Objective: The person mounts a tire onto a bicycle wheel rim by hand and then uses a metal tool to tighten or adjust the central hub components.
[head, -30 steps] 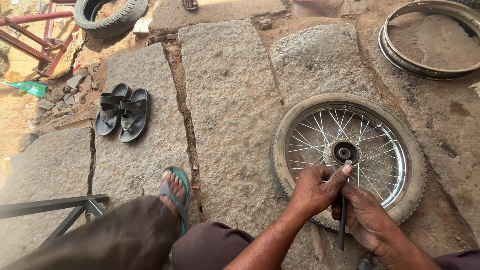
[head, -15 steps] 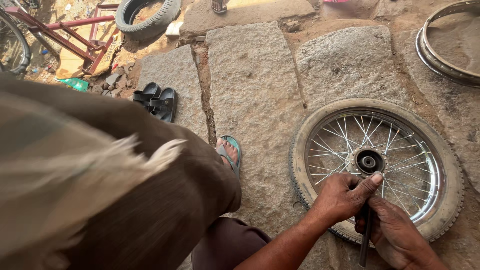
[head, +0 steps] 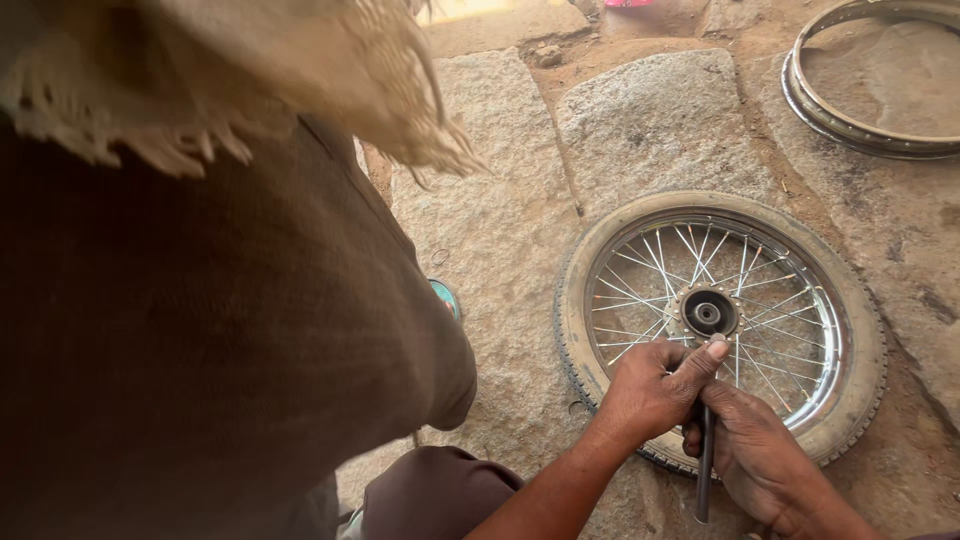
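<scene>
Rubber and bright steel make up the wheel [head: 720, 325], which lies flat on the grey stone slabs of the floor [head: 500, 240], tyre on the rim, spokes running in to a dark hub [head: 709, 313] near its middle. Both hands work at the near edge of that hub. The left hand [head: 655, 385] is curled over the spokes, its thumb pressed on the top end of a thin dark metal rod [head: 704, 465] just beside the hub. The right hand [head: 755, 455] is wrapped loosely round the same rod lower down, fingers closed on it, the rod's lower end showing past the tyre toward the person. A brown cloth and a frayed pale fabric fill the left of the view and hide the rest of the floor there. A bare metal rim [head: 870, 90] lies well apart at the upper right.

To do this well, I judge the rod should stay seated square against its spot by the hub, with the left thumb steadying the tip and the right hand supplying the force. Slipping sideways could bend a spoke or nick a finger, so pressure ought to build slowly, wheel kept flat on the stone
</scene>
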